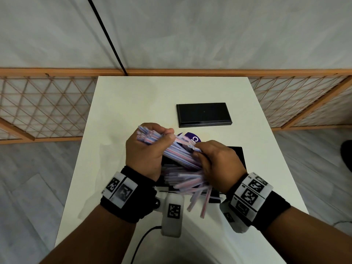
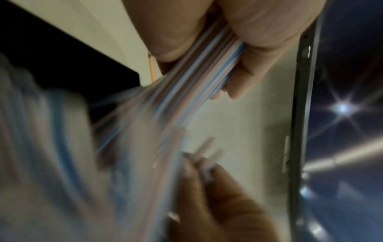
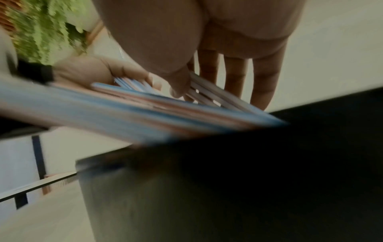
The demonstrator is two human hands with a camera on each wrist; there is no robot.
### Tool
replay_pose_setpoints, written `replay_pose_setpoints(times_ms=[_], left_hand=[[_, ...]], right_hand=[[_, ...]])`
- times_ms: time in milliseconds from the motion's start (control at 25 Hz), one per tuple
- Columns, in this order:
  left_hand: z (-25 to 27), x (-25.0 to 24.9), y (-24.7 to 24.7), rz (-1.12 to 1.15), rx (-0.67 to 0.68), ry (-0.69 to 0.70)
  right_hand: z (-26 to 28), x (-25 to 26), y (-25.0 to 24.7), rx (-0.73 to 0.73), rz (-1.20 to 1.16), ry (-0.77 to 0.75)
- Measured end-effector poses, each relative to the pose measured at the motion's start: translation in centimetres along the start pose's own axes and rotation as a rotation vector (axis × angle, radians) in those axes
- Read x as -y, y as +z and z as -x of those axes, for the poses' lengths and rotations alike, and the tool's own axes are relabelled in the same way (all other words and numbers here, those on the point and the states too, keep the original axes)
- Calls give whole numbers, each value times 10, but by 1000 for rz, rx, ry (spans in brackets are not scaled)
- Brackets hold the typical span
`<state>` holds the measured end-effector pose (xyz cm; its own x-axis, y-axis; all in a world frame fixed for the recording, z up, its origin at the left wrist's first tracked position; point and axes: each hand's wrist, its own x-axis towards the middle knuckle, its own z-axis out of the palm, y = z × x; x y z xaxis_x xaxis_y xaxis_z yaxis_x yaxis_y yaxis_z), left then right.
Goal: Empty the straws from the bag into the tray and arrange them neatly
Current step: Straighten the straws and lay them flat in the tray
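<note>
Meanwhile, at frame centre, the left hand (image 1: 146,153) clutches a straw bundle (image 1: 177,151); the right hand (image 1: 215,164) pinches a few straws; loose ones (image 1: 192,187) overhanging the tray (image 1: 239,155) could spill.

Legible text: one white letter, seemingly "C", on a purple round label (image 1: 190,137) just beyond the straws (image 1: 177,153) (the rest was covered). Wristband marker squares (image 1: 249,196) beside the straws carried patterns only.
</note>
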<state>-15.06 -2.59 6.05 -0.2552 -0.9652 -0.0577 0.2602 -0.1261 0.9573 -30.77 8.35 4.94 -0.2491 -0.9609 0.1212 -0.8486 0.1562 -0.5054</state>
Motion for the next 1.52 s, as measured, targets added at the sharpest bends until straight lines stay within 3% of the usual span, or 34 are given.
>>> replay_pose_setpoints(times_ms=[120,240,360,560,720,960,1120,1280,1520], left_hand=[[5,9,-13,-81,-103,-1],[6,15,-20,59,-215,-114],[10,13,-16,139,-219,-246],[14,13,-9,219,-206,-399],[23,19,-12,130,-164,-446],[30,26,-15,29,-154,-439],[26,26,-14,93,-171,-473],[30,26,-9,86,-151,-473],[27,29,-12,30,-125,-343]], right_hand=[[5,-3,8,104,-51,52],[16,-13,-2,123,-117,57],[30,-30,-21,286,-182,38],[21,-24,7,347,125,-9],[11,-16,12,377,256,11],[11,-3,21,445,263,28],[10,-1,19,454,225,63],[2,19,32,488,231,0],[-5,35,37,372,155,-100]])
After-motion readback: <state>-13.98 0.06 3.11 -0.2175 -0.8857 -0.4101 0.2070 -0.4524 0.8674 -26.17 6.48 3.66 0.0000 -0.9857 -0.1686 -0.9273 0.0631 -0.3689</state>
